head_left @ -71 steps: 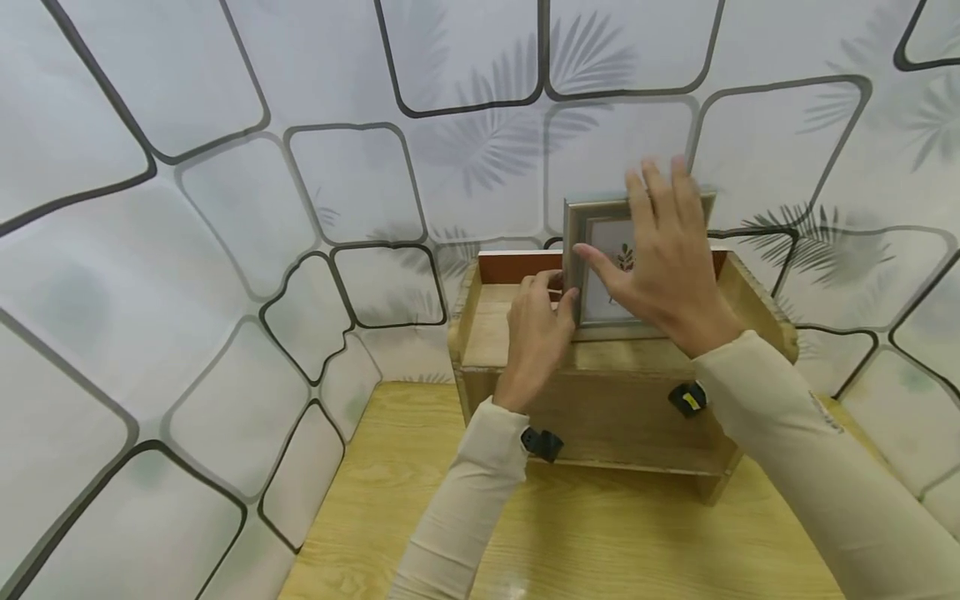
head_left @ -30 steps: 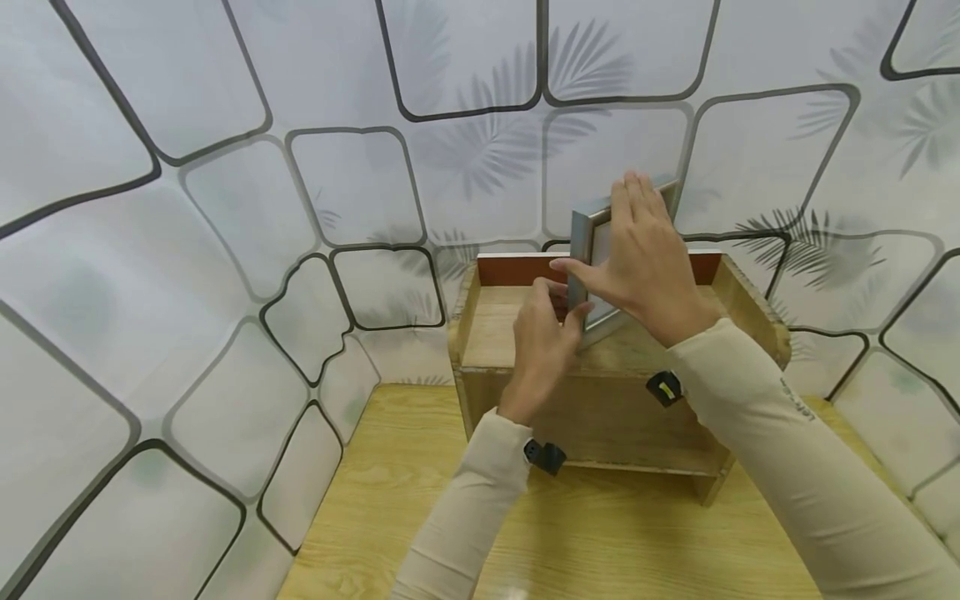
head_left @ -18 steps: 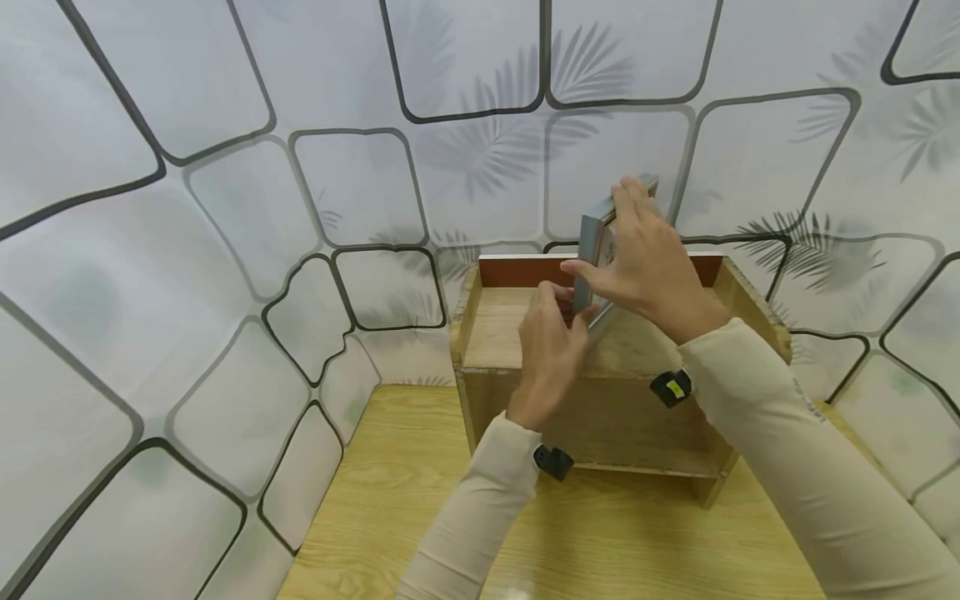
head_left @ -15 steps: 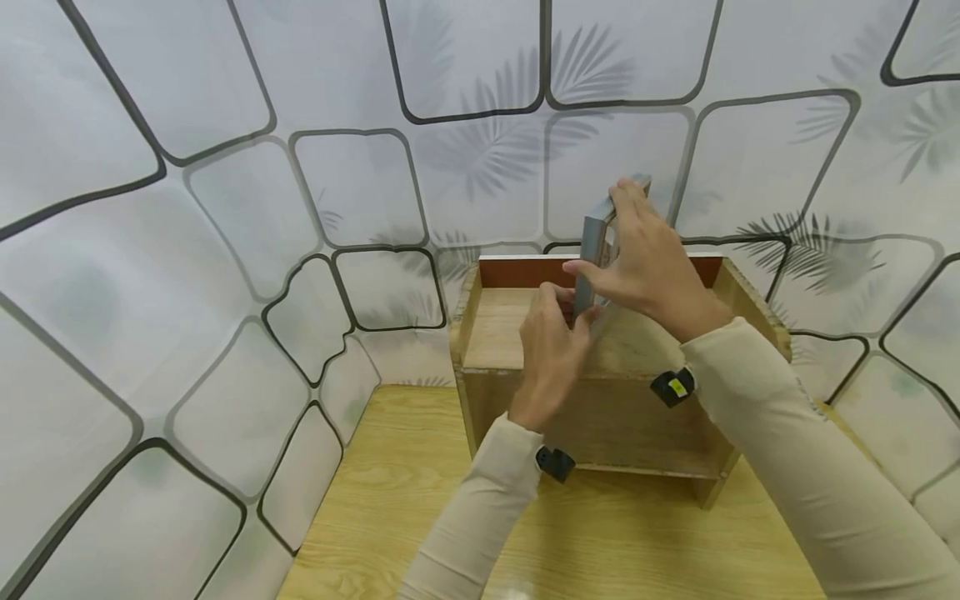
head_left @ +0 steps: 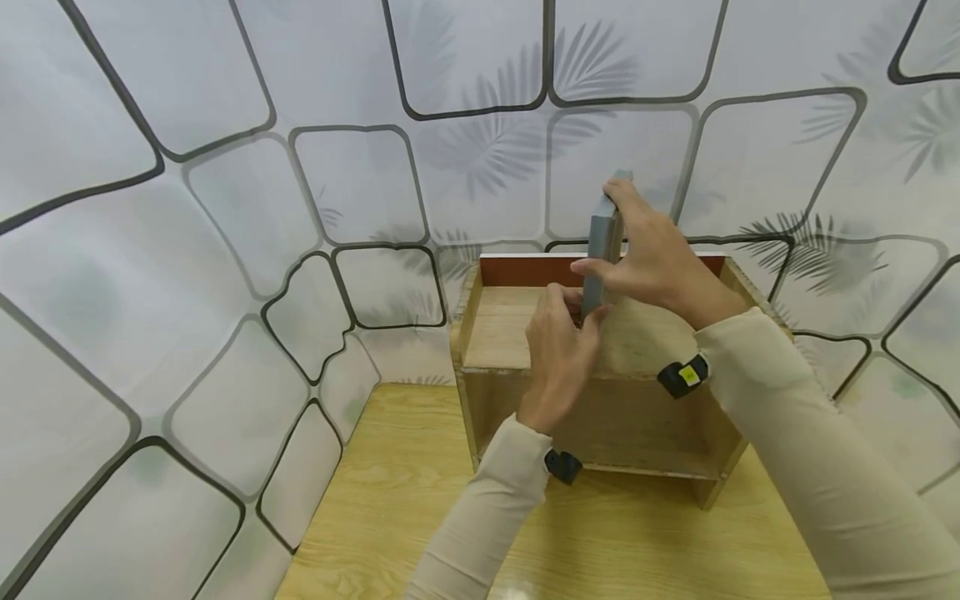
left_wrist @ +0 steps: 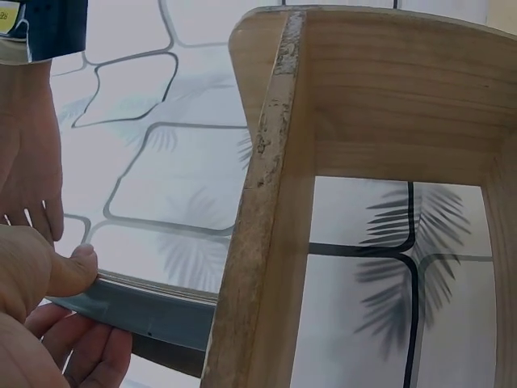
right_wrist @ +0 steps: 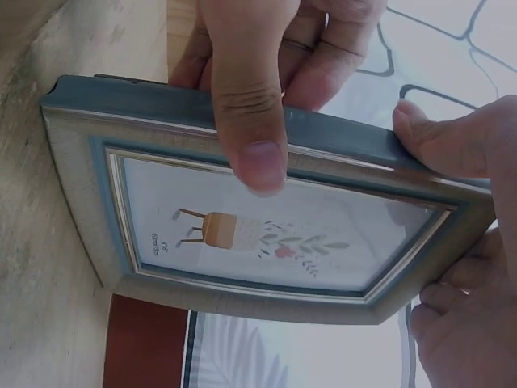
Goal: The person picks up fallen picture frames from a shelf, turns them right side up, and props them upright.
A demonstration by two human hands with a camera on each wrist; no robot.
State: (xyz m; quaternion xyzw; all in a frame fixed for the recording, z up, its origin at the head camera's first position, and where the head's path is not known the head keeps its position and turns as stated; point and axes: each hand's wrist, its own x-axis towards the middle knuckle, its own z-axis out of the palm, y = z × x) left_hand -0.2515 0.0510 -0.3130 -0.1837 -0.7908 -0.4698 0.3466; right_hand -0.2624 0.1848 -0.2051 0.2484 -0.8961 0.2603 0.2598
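Observation:
A silver-blue picture frame [head_left: 600,237] stands upright on the upper board of a small wooden shelf [head_left: 501,329], seen nearly edge-on from the head. Low on its near side edge, my left hand [head_left: 558,354] pinches it; the right wrist view has that thumb [right_wrist: 257,153] lapping onto the front. Higher up, my right hand [head_left: 660,258] grips the upper corner, thumb against the side edge and fingers over the top. Behind the glass is a print [right_wrist: 266,234] of a plant in a legged pot. The left wrist view catches the frame's blue edge [left_wrist: 149,311] between my left thumb and fingers.
The shelf has raised side panels [left_wrist: 262,186], a reddish-brown back strip [head_left: 525,270] and a lower level [head_left: 645,425]. It stands on a yellow wood-grain table [head_left: 390,475]. Patterned wall covering [head_left: 480,150] rises behind and to the left.
The picture frame has turned from facing me to nearly edge-on. My right hand, earlier spread flat over its front, now grips the upper corner; my left hand has shifted slightly right.

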